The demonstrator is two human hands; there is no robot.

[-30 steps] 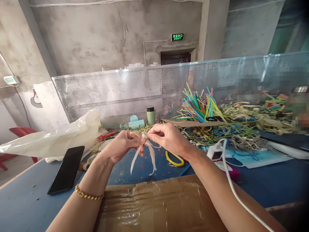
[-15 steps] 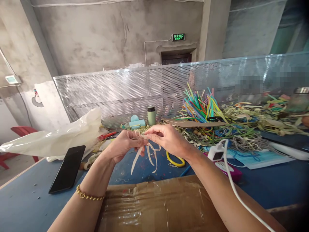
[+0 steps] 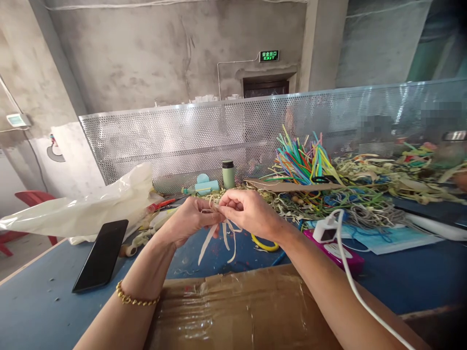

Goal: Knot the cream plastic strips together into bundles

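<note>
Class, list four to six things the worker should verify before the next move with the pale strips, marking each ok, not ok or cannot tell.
1. Both hands grip the work: ok. The left hand and the right hand pinch the pale strips between them.
2. Loose ends hang free: ok. They dangle above the blue table, short of the cardboard box.
3. Knot or twist formed at the pinch: cannot tell. The hands hide it.
4. White cable away from the working arm: not ok. It runs close along the right forearm.
5. Phone out of the way: ok. It lies flat at the left, apart from the hands.
</note>
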